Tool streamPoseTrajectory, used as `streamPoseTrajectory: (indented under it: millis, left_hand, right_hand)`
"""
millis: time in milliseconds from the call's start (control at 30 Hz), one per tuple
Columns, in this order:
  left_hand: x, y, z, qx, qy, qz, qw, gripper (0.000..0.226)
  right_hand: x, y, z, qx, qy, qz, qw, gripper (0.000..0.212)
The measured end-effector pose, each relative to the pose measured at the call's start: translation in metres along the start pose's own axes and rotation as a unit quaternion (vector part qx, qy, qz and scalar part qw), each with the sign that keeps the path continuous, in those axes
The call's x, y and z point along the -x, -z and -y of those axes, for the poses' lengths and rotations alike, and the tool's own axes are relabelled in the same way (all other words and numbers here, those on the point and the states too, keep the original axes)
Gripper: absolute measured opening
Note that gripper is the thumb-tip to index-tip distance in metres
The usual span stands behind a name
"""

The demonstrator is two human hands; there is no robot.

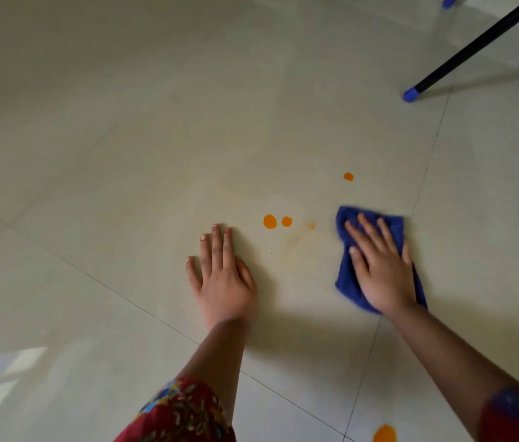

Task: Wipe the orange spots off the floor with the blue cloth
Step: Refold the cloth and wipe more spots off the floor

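Presses the right hand (382,269) flat on the blue cloth (347,275), fingers straight and spread; rests the left hand (223,279) open, palm down, on the floor (124,154). Pins the cloth bunched over a tile seam (369,349), right of two orange spots (270,221) and a faint smear (299,237) lying between the hands

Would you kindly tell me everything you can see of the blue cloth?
The blue cloth is a deep-blue, soft-looking rag, bunched into a rough oblong, flat on the pale tiled floor. The right hand presses on it with straight, spread fingers, covering its middle. A faint orange smear lies just left of it.
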State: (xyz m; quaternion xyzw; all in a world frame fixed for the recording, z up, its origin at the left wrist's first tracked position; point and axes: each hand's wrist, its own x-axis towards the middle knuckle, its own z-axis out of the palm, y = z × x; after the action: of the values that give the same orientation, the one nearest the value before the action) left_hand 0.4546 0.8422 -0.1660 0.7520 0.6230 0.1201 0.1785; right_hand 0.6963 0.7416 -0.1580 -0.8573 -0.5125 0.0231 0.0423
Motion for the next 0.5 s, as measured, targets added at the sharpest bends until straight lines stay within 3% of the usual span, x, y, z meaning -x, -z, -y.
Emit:
streamPoseTrajectory:
  millis: [67, 133, 233, 300, 433, 500]
  left_hand:
    - [0.0, 0.001, 0.001, -0.006, 0.0, -0.003, 1.0, 0.06]
    - [0.0, 0.001, 0.0, -0.014, -0.003, -0.006, 1.0, 0.059]
    - [0.0, 0.002, 0.0, -0.018, -0.003, -0.009, 1.0, 0.058]
    - [0.0, 0.002, -0.001, -0.02, -0.002, -0.008, 1.0, 0.059]
    - [0.0, 0.004, -0.002, -0.024, 0.002, -0.005, 1.0, 0.06]
    - [0.0, 0.003, -0.003, -0.027, 0.001, -0.003, 1.0, 0.061]
  right_hand:
    - [-0.034, -0.002, 0.009, -0.014, -0.084, -0.018, 0.996, 0.057]
    - [-0.048, -0.002, 0.033, -0.025, -0.096, -0.018, 0.995, 0.058]
    - [-0.007, -0.003, 0.047, -0.008, 0.068, 0.005, 0.998, 0.051]
    - [0.017, 0.0, 0.025, -0.007, 0.107, 0.003, 0.994, 0.048]
    - [-0.028, 0.006, -0.014, -0.028, -0.113, -0.014, 0.993, 0.052]
    - [-0.074, 0.005, -0.013, -0.039, -0.157, -0.016, 0.987, 0.049]
